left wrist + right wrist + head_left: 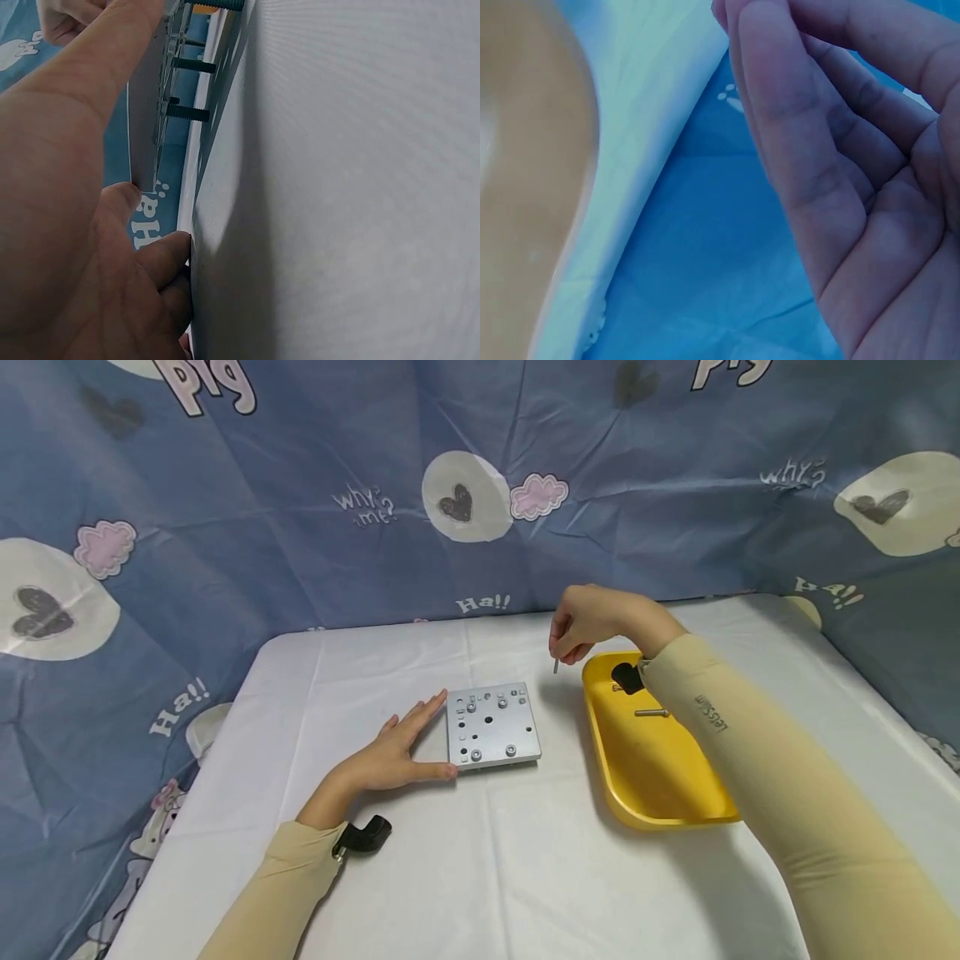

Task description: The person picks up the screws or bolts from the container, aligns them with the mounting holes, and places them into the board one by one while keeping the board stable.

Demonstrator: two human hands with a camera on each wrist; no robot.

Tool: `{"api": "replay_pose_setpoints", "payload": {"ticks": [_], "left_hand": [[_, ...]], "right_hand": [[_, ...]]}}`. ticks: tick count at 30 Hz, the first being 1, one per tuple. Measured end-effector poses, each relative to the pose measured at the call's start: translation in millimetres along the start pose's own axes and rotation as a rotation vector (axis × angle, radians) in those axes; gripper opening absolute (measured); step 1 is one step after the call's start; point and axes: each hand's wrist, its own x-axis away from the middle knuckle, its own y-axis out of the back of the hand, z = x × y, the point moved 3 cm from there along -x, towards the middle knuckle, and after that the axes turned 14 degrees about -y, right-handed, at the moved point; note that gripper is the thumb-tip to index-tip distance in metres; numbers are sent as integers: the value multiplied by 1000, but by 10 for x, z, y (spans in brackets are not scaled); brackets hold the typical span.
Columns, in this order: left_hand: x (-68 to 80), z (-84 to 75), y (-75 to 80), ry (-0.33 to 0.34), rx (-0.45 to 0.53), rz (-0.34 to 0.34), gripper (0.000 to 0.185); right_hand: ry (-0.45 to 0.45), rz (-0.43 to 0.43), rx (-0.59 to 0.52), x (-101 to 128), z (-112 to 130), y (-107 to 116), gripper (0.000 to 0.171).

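Nearest you, your two forearms in pale yellow sleeves enter from the bottom edge, each with a small black camera mount (pixel 363 835) strapped at the wrist.

Your left hand (pixel 390 756) lies flat on the white cloth-covered tabletop (pixel 480 877), fingers straight and relaxed, holding nothing. The fingertips and thumb touch the left edge of the square silver metal plate (pixel 492 725). The left wrist view shows that plate (pixel 146 112) edge-on, standing slightly off the cloth on short dark threaded screws (pixel 187 112), with your fingers laid against its side.

The plate sits near the middle of the tabletop, its top drilled with many small holes; several holes carry silver screw heads, at the far corners and along the near edge.

Just right of the plate, apart from it, lies the yellow rectangular plastic tray (pixel 652 777). Inside it rests one loose silver screw (pixel 651 713), lying on its side towards the far end.

Your right hand (pixel 592 622) hovers above the tabletop, beyond the plate's far right corner and beside the tray's far left corner. Its grip is closed to a pinch: fingertips and thumb hold a small thin silver pin or screw (pixel 556 666) that hangs upright below them, clear of the plate. The right wrist view shows only the curled fingers (pixel 795 150); the pin is out of sight there.

Farthest back hangs a blue printed cloth backdrop (pixel 300 485) with hearts, clouds and lettering.
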Motion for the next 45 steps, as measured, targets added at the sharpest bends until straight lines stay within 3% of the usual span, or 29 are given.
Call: {"api": "replay_pose_setpoints", "payload": {"ticks": [21, 45], "left_hand": [[-3, -33, 7, 3, -16, 8, 120], [20, -30, 9, 4, -2, 11, 120]], "right_hand": [[56, 21, 36, -137, 431, -138, 9], [117, 52, -11, -352, 776, -425, 9]]}}
